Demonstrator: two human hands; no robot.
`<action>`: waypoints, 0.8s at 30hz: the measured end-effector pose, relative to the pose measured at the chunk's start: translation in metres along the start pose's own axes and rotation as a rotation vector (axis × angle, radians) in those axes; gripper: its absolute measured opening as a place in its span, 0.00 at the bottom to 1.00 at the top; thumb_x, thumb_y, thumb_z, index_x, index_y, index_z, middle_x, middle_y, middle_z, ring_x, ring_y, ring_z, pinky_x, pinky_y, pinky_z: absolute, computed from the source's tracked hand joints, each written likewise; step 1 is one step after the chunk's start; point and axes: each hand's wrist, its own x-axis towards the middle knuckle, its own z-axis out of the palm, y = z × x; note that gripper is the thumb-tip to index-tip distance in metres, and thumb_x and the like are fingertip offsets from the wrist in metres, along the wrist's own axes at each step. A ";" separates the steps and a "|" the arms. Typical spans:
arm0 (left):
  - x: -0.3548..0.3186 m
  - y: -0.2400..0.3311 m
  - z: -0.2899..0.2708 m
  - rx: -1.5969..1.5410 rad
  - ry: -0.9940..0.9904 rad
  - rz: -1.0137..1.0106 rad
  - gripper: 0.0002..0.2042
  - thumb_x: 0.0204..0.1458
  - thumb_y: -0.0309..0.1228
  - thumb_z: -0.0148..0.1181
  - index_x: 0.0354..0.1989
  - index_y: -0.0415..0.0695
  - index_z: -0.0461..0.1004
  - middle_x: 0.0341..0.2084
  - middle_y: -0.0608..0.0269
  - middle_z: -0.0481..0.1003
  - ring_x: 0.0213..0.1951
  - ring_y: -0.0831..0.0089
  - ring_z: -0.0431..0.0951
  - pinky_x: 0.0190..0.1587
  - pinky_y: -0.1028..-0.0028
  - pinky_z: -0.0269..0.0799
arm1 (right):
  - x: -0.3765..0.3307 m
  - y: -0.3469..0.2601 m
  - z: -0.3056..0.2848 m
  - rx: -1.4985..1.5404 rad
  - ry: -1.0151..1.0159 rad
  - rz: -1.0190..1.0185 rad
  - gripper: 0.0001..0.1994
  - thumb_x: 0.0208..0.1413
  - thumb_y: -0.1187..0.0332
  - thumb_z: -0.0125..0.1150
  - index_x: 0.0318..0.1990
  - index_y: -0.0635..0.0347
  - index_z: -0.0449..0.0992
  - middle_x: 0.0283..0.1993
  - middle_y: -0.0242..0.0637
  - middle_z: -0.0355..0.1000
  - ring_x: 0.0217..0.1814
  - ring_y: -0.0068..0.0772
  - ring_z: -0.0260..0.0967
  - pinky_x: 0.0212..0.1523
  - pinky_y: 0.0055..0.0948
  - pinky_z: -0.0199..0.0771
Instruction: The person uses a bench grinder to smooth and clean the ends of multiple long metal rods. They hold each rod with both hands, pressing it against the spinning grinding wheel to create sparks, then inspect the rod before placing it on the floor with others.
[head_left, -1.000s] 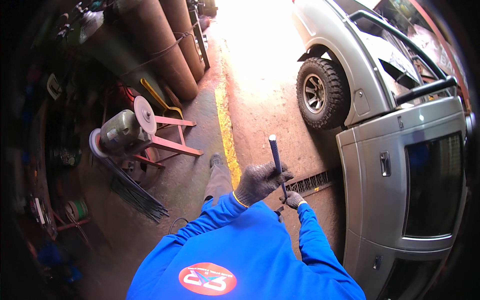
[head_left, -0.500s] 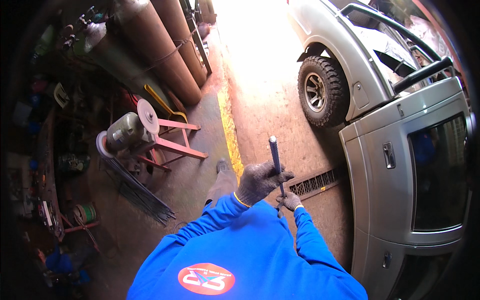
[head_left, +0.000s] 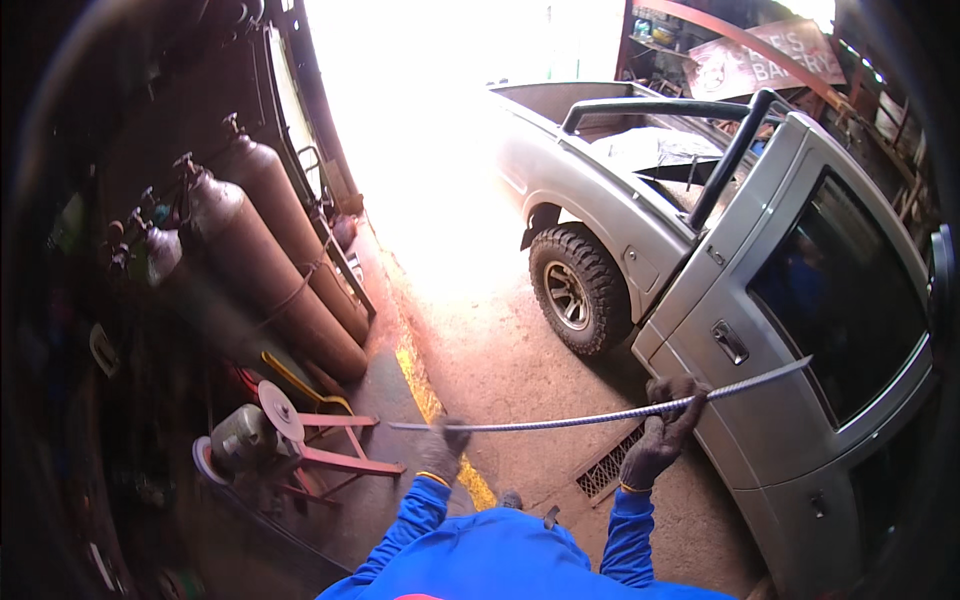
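A long, thin ribbed steel bar (head_left: 560, 423) lies across the view in front of me. It looks slightly curved, and its right end rises over the truck's door. My left hand (head_left: 442, 450), in a dark knit glove, is closed round the bar near its left end; motion blurs it a little. Farther along to the right, my right hand (head_left: 660, 440) in a matching glove grips the bar from below, fingers curled over it. The left tip reaches toward the red stand (head_left: 345, 462) of a bench grinder (head_left: 240, 440).
A silver pickup truck (head_left: 690, 350) stands close on my right, its rear wheel (head_left: 575, 290) beyond the bar. Tall gas cylinders (head_left: 280, 270) lean at the left. A yellow line (head_left: 418, 385) runs along the floor, and a metal drain grate (head_left: 608, 466) lies below my right hand.
The bar, earlier pointing away from me with both hands close together, now lies crosswise. My hands have moved apart, and the view has tilted up.
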 end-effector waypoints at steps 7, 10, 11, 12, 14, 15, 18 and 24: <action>0.014 -0.148 0.022 -0.023 -0.263 -0.852 0.10 0.61 0.34 0.51 0.42 0.42 0.75 0.34 0.59 0.78 0.38 0.69 0.79 0.42 0.74 0.79 | -0.093 0.015 0.044 -0.175 -0.463 0.662 0.17 0.61 0.55 0.60 0.37 0.62 0.79 0.32 0.34 0.76 0.36 0.25 0.71 0.38 0.29 0.70; 0.001 -0.136 0.010 0.964 -0.984 -0.157 0.20 0.63 0.43 0.47 0.51 0.39 0.73 0.46 0.54 0.77 0.47 0.64 0.77 0.51 0.68 0.73 | -0.114 0.022 0.053 -0.259 -0.458 0.669 0.19 0.66 0.58 0.53 0.29 0.61 0.79 0.20 0.32 0.72 0.20 0.21 0.66 0.22 0.26 0.65; -0.005 -0.126 0.013 1.311 -1.090 0.036 0.21 0.63 0.45 0.47 0.53 0.39 0.72 0.48 0.53 0.77 0.49 0.63 0.76 0.51 0.68 0.72 | -0.117 0.032 0.049 -0.294 -0.499 0.630 0.18 0.66 0.58 0.53 0.29 0.62 0.79 0.19 0.33 0.72 0.20 0.21 0.66 0.21 0.27 0.64; -0.005 -0.116 0.024 1.520 -0.808 -0.125 0.22 0.63 0.45 0.46 0.54 0.39 0.72 0.49 0.53 0.76 0.50 0.63 0.76 0.51 0.67 0.71 | -0.119 0.043 0.044 -0.328 -0.539 0.589 0.18 0.66 0.58 0.53 0.30 0.62 0.80 0.19 0.34 0.71 0.20 0.22 0.66 0.21 0.28 0.64; -0.013 -0.090 0.044 1.477 -0.477 -0.190 0.23 0.64 0.45 0.45 0.55 0.39 0.71 0.51 0.52 0.75 0.52 0.63 0.75 0.51 0.67 0.71 | -0.123 0.059 0.027 -0.316 -0.649 0.582 0.19 0.66 0.57 0.52 0.30 0.62 0.79 0.19 0.34 0.70 0.21 0.22 0.66 0.22 0.28 0.64; -0.008 -0.083 0.041 1.257 -0.435 -0.091 0.22 0.64 0.45 0.45 0.55 0.38 0.71 0.51 0.52 0.75 0.52 0.62 0.75 0.51 0.68 0.71 | -0.127 0.064 0.022 -0.307 -0.683 0.563 0.20 0.66 0.56 0.51 0.29 0.62 0.79 0.19 0.30 0.68 0.20 0.19 0.64 0.22 0.26 0.63; -0.024 -0.048 0.058 0.608 -0.485 0.271 0.25 0.66 0.49 0.40 0.55 0.40 0.71 0.50 0.55 0.75 0.52 0.68 0.74 0.51 0.66 0.73 | -0.144 0.074 -0.004 -0.270 -0.735 0.592 0.21 0.67 0.54 0.50 0.30 0.62 0.79 0.19 0.26 0.67 0.21 0.16 0.62 0.22 0.23 0.63; -0.119 0.041 0.109 0.272 -0.670 0.485 0.23 0.66 0.44 0.43 0.54 0.35 0.70 0.51 0.49 0.74 0.54 0.64 0.74 0.56 0.63 0.71 | -0.177 0.072 -0.043 -0.260 -0.867 0.803 0.21 0.65 0.53 0.53 0.34 0.62 0.81 0.24 0.28 0.74 0.23 0.16 0.65 0.25 0.23 0.66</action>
